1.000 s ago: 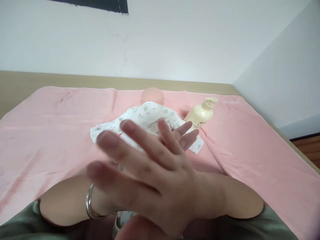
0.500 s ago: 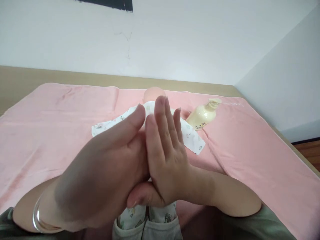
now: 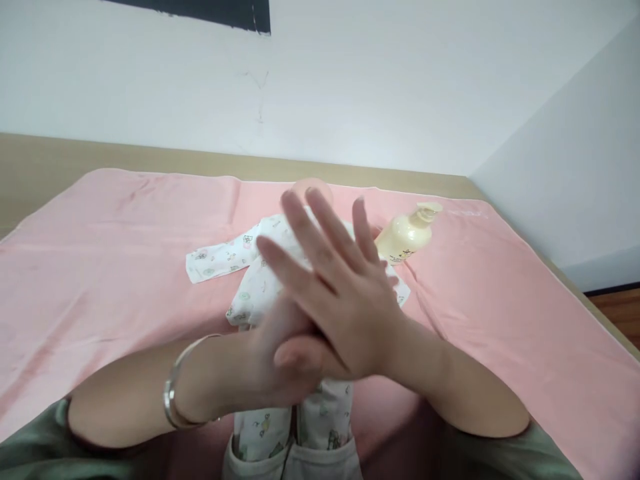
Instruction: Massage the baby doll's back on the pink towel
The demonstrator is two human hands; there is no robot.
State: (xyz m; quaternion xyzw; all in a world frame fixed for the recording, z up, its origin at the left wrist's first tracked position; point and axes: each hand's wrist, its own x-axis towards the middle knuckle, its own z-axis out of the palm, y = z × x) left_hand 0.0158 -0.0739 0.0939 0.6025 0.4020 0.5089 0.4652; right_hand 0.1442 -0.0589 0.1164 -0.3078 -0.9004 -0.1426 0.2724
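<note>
My right hand [image 3: 353, 303] lies across my left hand [image 3: 287, 357], palm against palm, with its fingers spread and pointing up. My left hand, with a silver bangle [image 3: 173, 393] on the wrist, is partly blurred and mostly covered. Small fingertips show past the right hand's far edge, so its fingers seem stretched out. Both hands are above a baby-sized figure in a white printed top [image 3: 265, 287] and matching trousers [image 3: 325, 417]. Its rounded head [image 3: 315, 190] shows behind my fingers; whether it is a doll cannot be made out.
A pale yellow pump bottle [image 3: 407, 233] lies tilted beside the figure's right-hand sleeve. Under everything spreads a pink mat [image 3: 125, 267] on a light wooden surface [image 3: 50, 157]. A white wall [image 3: 350, 87] rises behind, meeting another wall at the right.
My left hand has turned and slid lower behind the right one, its bangle moving right and up. My right fingers have spread and tilted left. More of the printed top shows.
</note>
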